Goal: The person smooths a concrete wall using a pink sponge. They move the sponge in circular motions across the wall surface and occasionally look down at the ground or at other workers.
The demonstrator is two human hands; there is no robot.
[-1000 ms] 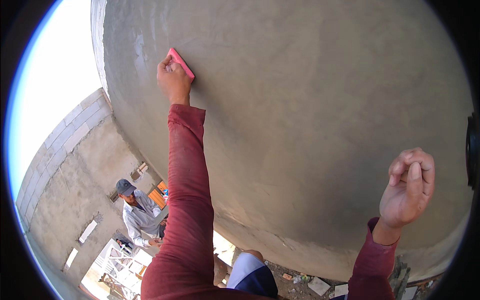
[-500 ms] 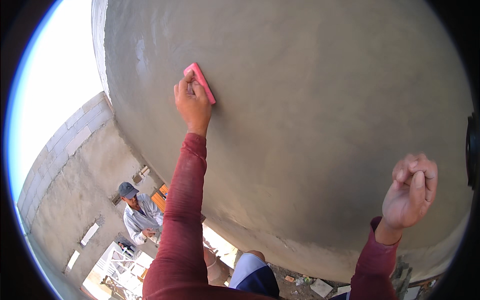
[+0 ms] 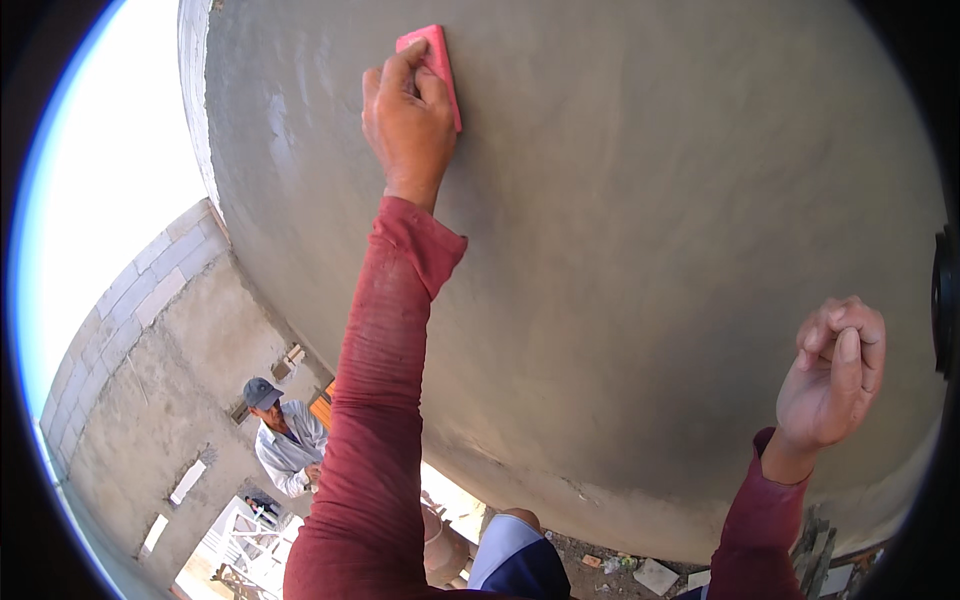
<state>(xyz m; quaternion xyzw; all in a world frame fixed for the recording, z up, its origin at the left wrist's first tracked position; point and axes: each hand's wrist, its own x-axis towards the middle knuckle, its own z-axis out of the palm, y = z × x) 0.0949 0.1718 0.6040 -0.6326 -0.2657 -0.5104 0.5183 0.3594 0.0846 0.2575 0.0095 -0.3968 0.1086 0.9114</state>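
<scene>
My left hand [image 3: 412, 120] grips a pink rectangular sponge [image 3: 437, 75] high on the grey plastered wall [image 3: 640, 240]. The sponge lies against the wall, its far long edge showing past my fingers. Low at the right, my right hand [image 3: 832, 385] is raised in front of the same wall. Its fingers are curled in, with the thumb pressed to them, and nothing shows in them.
A person [image 3: 285, 440] in a cap and pale shirt stands at lower left, by a rougher wall [image 3: 150, 390] topped with blocks. Below me are rubble [image 3: 655, 576] and boards [image 3: 812, 555] at the wall's foot. A dark round object [image 3: 942, 300] shows at the right rim.
My left hand has slid the sponge up and slightly right along the wall, stretching the arm. My right hand has shifted slightly right and stays curled.
</scene>
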